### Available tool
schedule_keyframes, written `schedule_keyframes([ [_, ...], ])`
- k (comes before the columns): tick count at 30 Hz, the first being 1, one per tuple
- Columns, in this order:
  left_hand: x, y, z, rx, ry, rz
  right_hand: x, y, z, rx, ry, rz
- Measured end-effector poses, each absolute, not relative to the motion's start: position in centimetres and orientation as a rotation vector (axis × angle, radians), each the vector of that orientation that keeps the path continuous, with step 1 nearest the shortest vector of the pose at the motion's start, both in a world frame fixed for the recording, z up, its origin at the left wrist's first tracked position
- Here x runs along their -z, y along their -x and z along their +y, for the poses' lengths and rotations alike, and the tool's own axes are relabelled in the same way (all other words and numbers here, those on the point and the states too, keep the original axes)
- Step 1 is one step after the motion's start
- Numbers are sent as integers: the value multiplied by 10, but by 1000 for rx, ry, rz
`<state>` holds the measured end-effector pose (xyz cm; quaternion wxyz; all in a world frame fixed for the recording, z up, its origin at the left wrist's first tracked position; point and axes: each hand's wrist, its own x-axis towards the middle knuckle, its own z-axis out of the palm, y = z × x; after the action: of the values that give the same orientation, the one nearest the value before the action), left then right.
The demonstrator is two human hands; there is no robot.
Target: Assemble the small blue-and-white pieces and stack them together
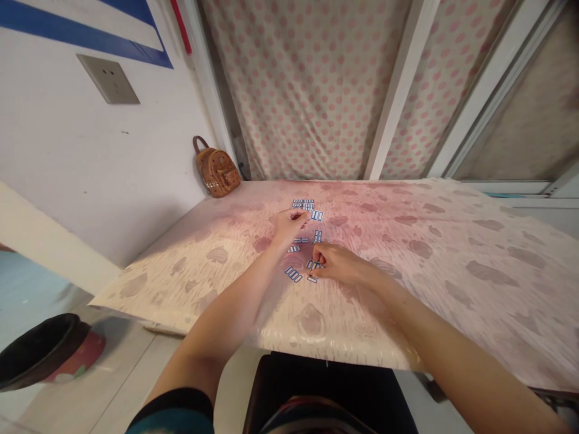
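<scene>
On the tabletop (452,319), the left hand (288,227) pinches a striped piece (317,215), probably light and stiff, best held by edges; the right hand's (341,263) fingers curl, any hold unclear.

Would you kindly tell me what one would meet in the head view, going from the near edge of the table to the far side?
The table's near edge → the right hand → the left hand → the farthest rows of striped pieces → the pink-dotted curtain.
</scene>
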<state>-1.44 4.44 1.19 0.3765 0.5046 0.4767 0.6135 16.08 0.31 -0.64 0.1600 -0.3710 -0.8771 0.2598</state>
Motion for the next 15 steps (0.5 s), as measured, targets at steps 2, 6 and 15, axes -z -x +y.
schedule_keyframes([
  [2,-13,19,47,-1605,-1282,1220,5,-161,3,-699,1053,-2552],
  [6,-20,38,53,-1765,-1210,1246,-1,-161,-1,-660,979,-2598],
  [15,-22,55,58,-1863,-1107,1303,-6,-160,-11,-782,926,-2580],
])
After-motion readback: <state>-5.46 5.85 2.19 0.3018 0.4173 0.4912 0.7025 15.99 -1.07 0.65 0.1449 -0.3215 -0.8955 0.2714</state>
